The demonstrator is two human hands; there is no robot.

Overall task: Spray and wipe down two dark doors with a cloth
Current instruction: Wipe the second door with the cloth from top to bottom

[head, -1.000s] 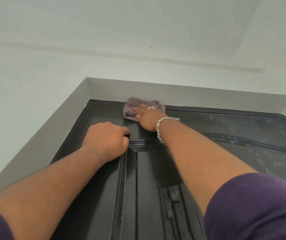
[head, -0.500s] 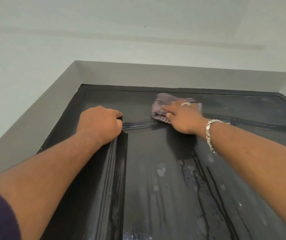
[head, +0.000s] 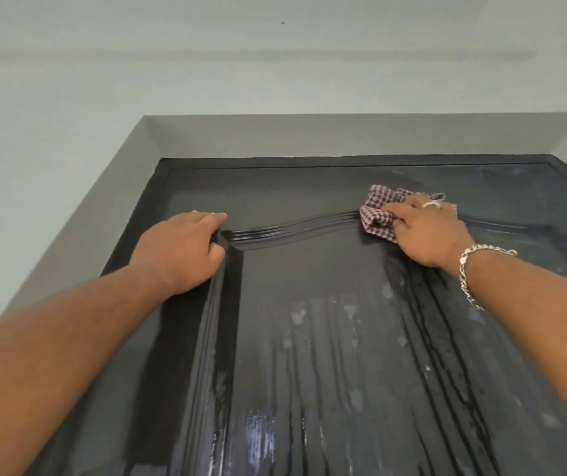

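A dark panelled door [head: 309, 338] fills the lower view, seen from below, wet with streaks running down it. My right hand [head: 426, 231], with a ring and a silver bracelet, holds a bunched purple checked cloth [head: 376, 214] against the door's upper right, on the curved moulding. My left hand [head: 185, 252] rests on the upper left corner of the raised panel, its fingers curled against the moulding and holding nothing that I can see.
A grey recessed frame [head: 130, 166] surrounds the door's top and left side. Above it are a pale wall and the ceiling [head: 275, 63]. Whitish spots remain on the door's right and lower parts.
My right hand has slid the cloth from the door's top left across to the upper right. The view has shifted right. My left hand has stayed at the panel corner.
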